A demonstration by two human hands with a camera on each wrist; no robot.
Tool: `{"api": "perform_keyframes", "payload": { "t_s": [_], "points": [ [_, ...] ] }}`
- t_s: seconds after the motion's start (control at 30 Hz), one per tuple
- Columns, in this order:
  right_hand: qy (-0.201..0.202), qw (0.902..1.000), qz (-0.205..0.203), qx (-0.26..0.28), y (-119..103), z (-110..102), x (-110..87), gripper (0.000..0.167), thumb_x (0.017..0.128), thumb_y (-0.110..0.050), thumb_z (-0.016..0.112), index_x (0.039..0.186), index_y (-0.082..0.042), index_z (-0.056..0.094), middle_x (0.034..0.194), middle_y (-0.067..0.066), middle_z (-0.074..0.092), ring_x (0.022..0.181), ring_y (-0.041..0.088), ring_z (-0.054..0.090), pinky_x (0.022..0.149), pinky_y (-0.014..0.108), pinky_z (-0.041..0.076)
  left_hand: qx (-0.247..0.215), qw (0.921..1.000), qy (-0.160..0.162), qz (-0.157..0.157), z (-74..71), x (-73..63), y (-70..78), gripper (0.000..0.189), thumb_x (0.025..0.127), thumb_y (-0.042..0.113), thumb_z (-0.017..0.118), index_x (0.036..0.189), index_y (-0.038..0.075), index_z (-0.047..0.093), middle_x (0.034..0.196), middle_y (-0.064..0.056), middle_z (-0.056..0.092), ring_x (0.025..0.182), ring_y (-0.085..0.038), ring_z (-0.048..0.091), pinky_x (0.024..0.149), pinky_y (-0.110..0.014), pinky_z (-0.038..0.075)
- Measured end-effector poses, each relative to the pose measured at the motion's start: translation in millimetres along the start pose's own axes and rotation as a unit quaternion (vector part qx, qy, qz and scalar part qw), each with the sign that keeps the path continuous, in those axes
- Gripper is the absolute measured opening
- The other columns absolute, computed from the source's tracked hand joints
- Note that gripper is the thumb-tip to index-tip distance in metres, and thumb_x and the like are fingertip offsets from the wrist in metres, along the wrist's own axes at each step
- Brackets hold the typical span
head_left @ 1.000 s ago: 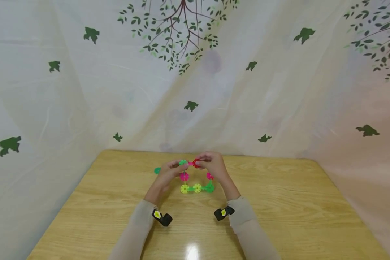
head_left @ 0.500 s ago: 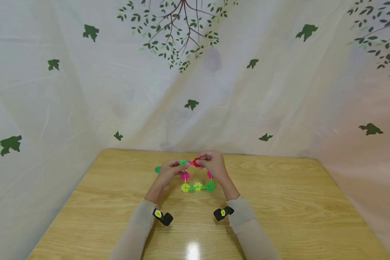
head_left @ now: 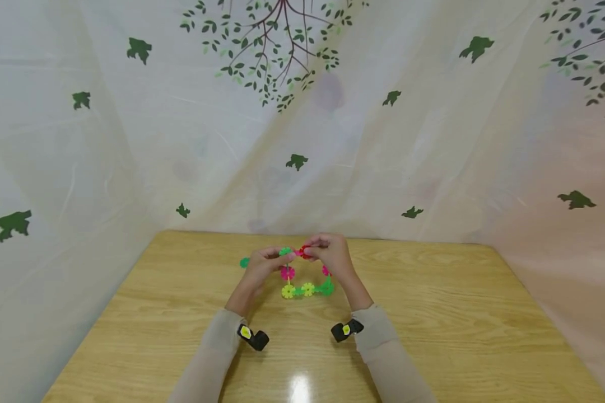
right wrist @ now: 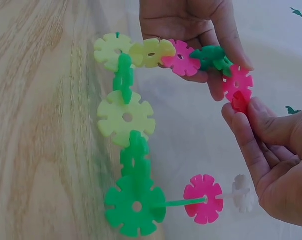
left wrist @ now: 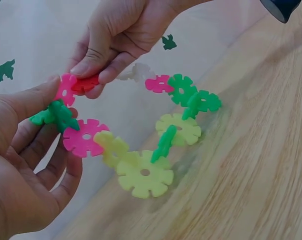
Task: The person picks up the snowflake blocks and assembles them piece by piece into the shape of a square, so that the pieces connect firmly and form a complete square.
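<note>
A chain of plastic snowflake discs in yellow, green and pink hangs between my hands, bent into a ring above the table. My left hand [head_left: 264, 271] holds its green discs [left wrist: 56, 116], thumb up against a pink disc [left wrist: 66, 90]. With thumb and index finger, my right hand [head_left: 334, 258] pinches a red disc [right wrist: 240, 101] whose edge meets that pink disc. Yellow discs [right wrist: 126, 117] form the ring's lower side. Past a large green disc [right wrist: 136, 206], a pink disc [right wrist: 203, 199] and a white disc [right wrist: 242, 192] make the other end, near my right palm.
One loose green disc [head_left: 244, 262] lies on the wooden table [head_left: 433, 324] just left of my left hand. A pale cloth with printed leaves and birds [head_left: 297, 162] hangs behind the table's far edge. Each sleeve carries a black wrist camera [head_left: 252, 337].
Both hands keep their grips in nearly the same place. The chain's left side has shifted very slightly to the right.
</note>
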State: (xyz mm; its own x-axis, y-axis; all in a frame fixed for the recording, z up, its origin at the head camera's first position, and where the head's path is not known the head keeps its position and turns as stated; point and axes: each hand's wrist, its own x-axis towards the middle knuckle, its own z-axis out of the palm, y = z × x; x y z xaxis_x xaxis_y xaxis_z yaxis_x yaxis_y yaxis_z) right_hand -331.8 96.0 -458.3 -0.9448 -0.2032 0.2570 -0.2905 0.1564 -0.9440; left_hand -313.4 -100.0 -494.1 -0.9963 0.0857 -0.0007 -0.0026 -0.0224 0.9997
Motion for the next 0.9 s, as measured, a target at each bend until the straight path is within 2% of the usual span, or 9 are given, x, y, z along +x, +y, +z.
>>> {"api": "perform_keyframes", "payload": {
  "t_s": [0.23, 0.33, 0.5, 0.6, 0.67, 0.83, 0.9],
  "points": [
    [-0.055, 0.9982, 0.010, -0.024, 3, -4, -1.5, 0.010, 0.089, 0.004, 0.075, 0.097, 0.009, 0.073, 0.091, 0.025, 0.075, 0.075, 0.018, 0.075, 0.069, 0.034, 0.064, 0.010, 0.9991, -0.033, -0.024, -6.7, -1.0, 0.1, 0.020, 0.094, 0.019, 0.075, 0.105, 0.002, 0.074, 0.089, 0.006, 0.072, 0.088, -0.013, 0.068, 0.087, -0.031, 0.058],
    [-0.078, 0.9963, 0.016, -0.034, 1, -7, -1.8, 0.011, 0.090, 0.002, 0.074, 0.100, 0.007, 0.074, 0.093, 0.026, 0.074, 0.077, 0.021, 0.075, 0.075, 0.042, 0.064, 0.010, 0.9983, -0.050, -0.029, -9.1, -1.8, 1.7, 0.020, 0.095, 0.019, 0.074, 0.107, 0.003, 0.073, 0.092, 0.006, 0.072, 0.092, -0.014, 0.069, 0.091, -0.034, 0.058],
    [-0.106, 0.9932, 0.029, -0.039, -5, -12, -3.6, 0.012, 0.091, 0.002, 0.072, 0.102, 0.007, 0.074, 0.095, 0.025, 0.074, 0.080, 0.023, 0.075, 0.084, 0.058, 0.060, 0.008, 0.9968, -0.074, -0.028, -8.3, -5.3, 3.6, 0.026, 0.097, 0.018, 0.070, 0.115, -0.001, 0.070, 0.099, 0.005, 0.072, 0.109, -0.033, 0.068, 0.094, -0.039, 0.058],
    [-0.125, 0.9900, 0.043, -0.050, -7, -15, -3.5, 0.012, 0.093, 0.000, 0.071, 0.103, 0.006, 0.074, 0.096, 0.023, 0.075, 0.081, 0.021, 0.075, 0.086, 0.060, 0.058, 0.013, 0.9961, -0.080, -0.035, -7.6, -8.1, 3.1, 0.030, 0.098, 0.020, 0.069, 0.120, -0.001, 0.068, 0.104, 0.002, 0.071, 0.116, -0.041, 0.064, 0.094, -0.041, 0.058],
    [-0.136, 0.9878, 0.049, -0.059, -7, -17, -2.8, 0.014, 0.094, -0.002, 0.071, 0.105, 0.006, 0.074, 0.099, 0.022, 0.075, 0.082, 0.019, 0.074, 0.087, 0.058, 0.059, 0.022, 0.9958, -0.078, -0.041, -7.7, -9.0, 2.9, 0.032, 0.098, 0.023, 0.069, 0.122, 0.001, 0.068, 0.108, -0.002, 0.071, 0.115, -0.039, 0.064, 0.094, -0.041, 0.058],
    [-0.161, 0.9825, 0.053, -0.077, -8, -20, -1.2, 0.018, 0.095, -0.002, 0.069, 0.110, 0.007, 0.072, 0.102, 0.024, 0.074, 0.081, 0.014, 0.071, 0.085, 0.053, 0.061, 0.046, 0.9947, -0.077, -0.051, -9.8, -12.5, 2.9, 0.037, 0.099, 0.028, 0.069, 0.126, 0.003, 0.067, 0.124, -0.017, 0.068, 0.108, -0.023, 0.066, 0.094, -0.039, 0.058],
    [-0.175, 0.9800, 0.052, -0.080, -8, -21, -0.3, 0.019, 0.095, -0.002, 0.068, 0.111, 0.007, 0.072, 0.101, 0.024, 0.074, 0.080, 0.018, 0.072, 0.085, 0.055, 0.060, 0.048, 0.9945, -0.076, -0.054, -10.7, -15.4, 3.6, 0.039, 0.099, 0.028, 0.069, 0.127, 0.002, 0.065, 0.126, -0.018, 0.067, 0.107, -0.020, 0.066, 0.093, -0.038, 0.058]
  ]
}}
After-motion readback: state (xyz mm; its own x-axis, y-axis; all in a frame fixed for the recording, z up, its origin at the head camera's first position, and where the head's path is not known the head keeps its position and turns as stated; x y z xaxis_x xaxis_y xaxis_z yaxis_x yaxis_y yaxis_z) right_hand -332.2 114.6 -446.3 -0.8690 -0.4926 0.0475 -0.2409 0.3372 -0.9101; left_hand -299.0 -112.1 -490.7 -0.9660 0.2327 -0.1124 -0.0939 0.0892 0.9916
